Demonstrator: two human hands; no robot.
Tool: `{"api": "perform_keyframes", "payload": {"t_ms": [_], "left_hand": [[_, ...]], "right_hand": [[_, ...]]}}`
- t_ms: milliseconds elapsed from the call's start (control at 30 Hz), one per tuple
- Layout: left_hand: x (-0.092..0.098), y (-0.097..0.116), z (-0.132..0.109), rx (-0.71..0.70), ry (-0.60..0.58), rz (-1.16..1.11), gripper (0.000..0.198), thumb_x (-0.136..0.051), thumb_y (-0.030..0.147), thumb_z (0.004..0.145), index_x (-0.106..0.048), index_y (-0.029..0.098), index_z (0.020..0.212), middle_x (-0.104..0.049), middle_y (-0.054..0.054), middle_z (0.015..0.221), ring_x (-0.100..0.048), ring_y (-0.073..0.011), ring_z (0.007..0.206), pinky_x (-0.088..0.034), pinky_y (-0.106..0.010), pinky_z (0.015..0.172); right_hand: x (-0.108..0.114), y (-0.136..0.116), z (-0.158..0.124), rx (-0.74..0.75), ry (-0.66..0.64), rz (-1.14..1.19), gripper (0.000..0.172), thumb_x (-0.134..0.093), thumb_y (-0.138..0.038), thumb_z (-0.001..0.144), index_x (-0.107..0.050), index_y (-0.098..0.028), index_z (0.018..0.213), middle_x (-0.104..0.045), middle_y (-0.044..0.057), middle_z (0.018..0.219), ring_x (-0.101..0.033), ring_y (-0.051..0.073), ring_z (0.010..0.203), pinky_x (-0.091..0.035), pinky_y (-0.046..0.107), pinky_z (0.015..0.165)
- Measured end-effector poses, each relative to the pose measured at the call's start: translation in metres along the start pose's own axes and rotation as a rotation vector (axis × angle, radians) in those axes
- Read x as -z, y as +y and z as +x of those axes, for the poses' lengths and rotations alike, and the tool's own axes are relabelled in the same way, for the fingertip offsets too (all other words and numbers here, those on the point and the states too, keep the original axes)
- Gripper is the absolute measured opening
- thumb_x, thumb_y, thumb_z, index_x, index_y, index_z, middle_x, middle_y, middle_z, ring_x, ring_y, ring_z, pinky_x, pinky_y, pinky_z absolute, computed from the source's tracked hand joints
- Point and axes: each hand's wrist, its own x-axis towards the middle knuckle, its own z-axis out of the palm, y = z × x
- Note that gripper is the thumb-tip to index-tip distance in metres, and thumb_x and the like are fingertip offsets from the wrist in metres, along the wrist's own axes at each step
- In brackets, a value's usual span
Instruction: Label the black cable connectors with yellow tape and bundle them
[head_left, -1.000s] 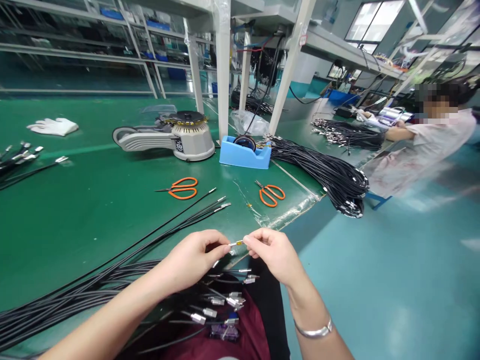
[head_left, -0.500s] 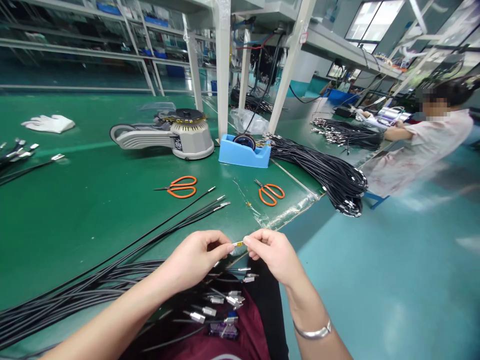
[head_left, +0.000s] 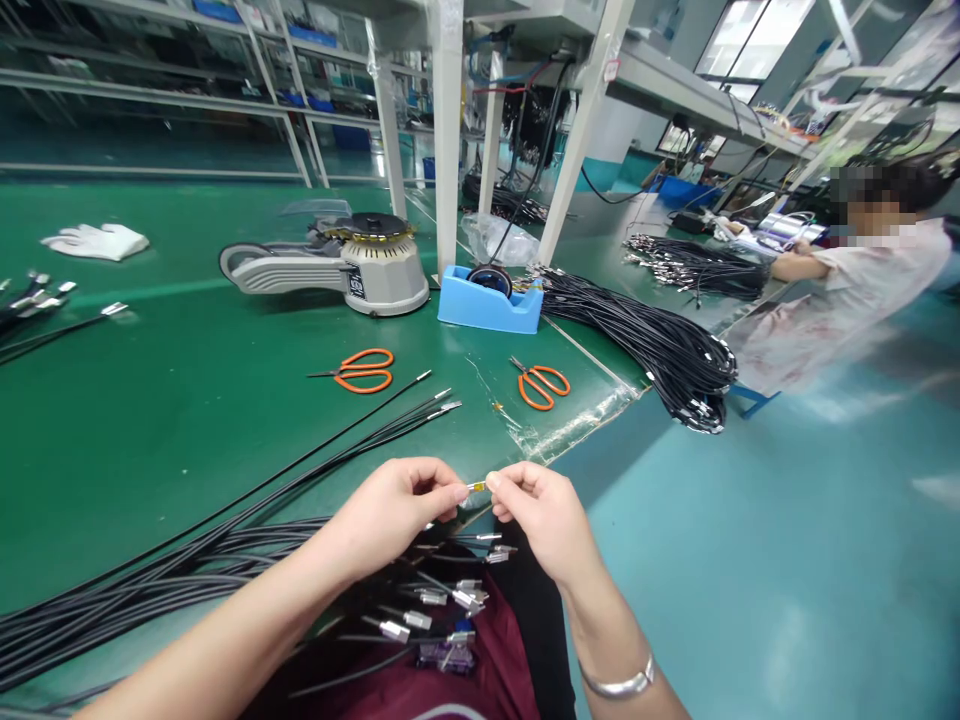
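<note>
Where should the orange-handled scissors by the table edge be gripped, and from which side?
Grip the orange-handled scissors by their finger loops, coming from the near side with the right hand, now pinching a cable end. The loops lie toward that hand, the narrow blades point away, and the scissors lie flat on a clear plastic sheet, so the fingers can likely enter the loops.

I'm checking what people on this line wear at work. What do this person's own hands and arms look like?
The left hand and right hand are bare, with no gloves. The left forearm and right forearm show no sleeve. A slim silver bangle circles the right forearm; no jewellery shows on the left one.
</note>
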Motion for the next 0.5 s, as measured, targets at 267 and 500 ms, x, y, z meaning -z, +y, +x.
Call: {"api": "perform_keyframes", "payload": {"t_ms": [267,500], "left_hand": [[-0.004,0.008,-0.004,-0.036,0.083,0.108,0.029,-0.057,0.043,0.077,-0.066,0.016,0.070,-0.061,0.001,0.064,-0.049,-0.0140,0.061,-0.036,-0.025,0.060],[-0.007,0.000,0.000,0.061,0.045,-0.224,0.028,-0.065,0.041,0.070,-0.064,0.015,0.064,-0.061,0.000,0.059,-0.049,-0.0127,0.057,-0.039,-0.025,0.059]], "right_hand": [[0.001,0.005,-0.004,0.008,0.013,0.018,0.024,-0.067,-0.036,0.077,-0.064,-0.014,0.069,-0.061,0.001,0.060,-0.056,0.013,0.057,-0.046,0.026,0.060],[-0.006,0.015,-0.006,0.063,0.062,0.039,0.025,-0.065,-0.038,0.081,-0.063,-0.014,0.072,-0.061,0.000,0.062,-0.055,0.012,0.059,-0.046,0.025,0.060]]}}
